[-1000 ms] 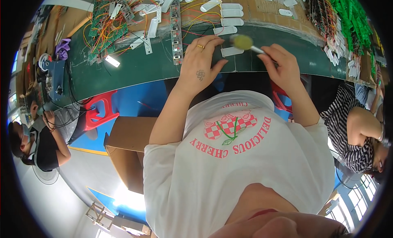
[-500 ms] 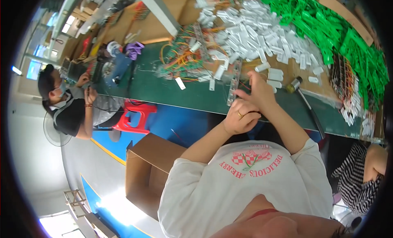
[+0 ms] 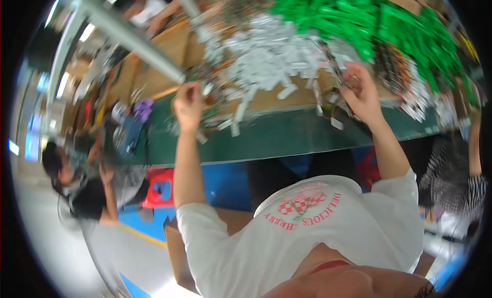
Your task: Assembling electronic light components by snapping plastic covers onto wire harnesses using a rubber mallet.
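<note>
The picture is blurred by motion. My left hand (image 3: 188, 104) is raised over the back of the green table mat (image 3: 287, 140), curled into a fist next to a tangle of coloured wires (image 3: 207, 111). My right hand (image 3: 362, 91) is out to the right, its fingers curled among thin dark wires (image 3: 334, 96) with small white tags hanging below. Whether it grips them is too blurred to tell. Between the hands lies a heap of small white plastic parts (image 3: 264, 57).
A large heap of green parts (image 3: 359, 16) covers the back right. A grey metal post (image 3: 128, 38) slants across the upper left. A red stool (image 3: 160, 188) and a cardboard box (image 3: 174, 249) stand below the table. One person (image 3: 77, 193) sits at the left, another in stripes (image 3: 456, 175) at the right.
My hands were together at a metal strip on the mat. They have since parted, the left going left and the right going right. The view has tilted up toward the heaps.
</note>
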The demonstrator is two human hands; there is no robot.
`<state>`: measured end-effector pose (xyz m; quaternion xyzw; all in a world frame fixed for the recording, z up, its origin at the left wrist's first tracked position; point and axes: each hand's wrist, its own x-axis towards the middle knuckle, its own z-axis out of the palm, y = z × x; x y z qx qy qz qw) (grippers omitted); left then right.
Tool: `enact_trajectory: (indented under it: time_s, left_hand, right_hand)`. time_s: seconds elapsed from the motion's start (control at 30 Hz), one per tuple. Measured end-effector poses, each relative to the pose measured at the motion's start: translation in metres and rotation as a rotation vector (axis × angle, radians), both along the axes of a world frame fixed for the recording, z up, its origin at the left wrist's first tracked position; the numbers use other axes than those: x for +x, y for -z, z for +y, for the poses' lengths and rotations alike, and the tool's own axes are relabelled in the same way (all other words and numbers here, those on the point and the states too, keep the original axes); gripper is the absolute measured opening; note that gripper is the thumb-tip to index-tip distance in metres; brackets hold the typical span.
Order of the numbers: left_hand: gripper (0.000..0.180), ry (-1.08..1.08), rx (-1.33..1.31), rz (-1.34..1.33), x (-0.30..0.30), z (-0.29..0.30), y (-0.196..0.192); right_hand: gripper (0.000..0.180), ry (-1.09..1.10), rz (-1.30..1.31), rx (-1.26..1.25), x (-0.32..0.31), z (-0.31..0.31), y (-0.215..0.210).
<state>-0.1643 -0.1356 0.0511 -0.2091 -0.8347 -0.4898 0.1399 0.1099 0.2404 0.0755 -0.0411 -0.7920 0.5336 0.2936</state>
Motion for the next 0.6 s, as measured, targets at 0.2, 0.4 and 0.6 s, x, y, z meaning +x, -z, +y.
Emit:
enact_trajectory:
  time_s: [0.2, 0.4, 0.6]
  left_hand:
    - [0.050, -0.047, -0.739, 0.276, -0.046, 0.044, 0.013]
    - [0.051, -0.259, -0.968, 0.153, -0.059, 0.068, 0.021]
    - [0.069, -0.082, -0.357, -0.256, -0.062, 0.041, -0.006]
  right_hand:
    - [0.052, 0.536, 0.074, 0.292, 0.047, 0.109, -0.077]
    - [0.049, 0.739, -0.075, 0.647, 0.069, 0.193, -0.093]
    - [0.022, 0.459, -0.161, 0.966, -0.012, 0.170, 0.005]
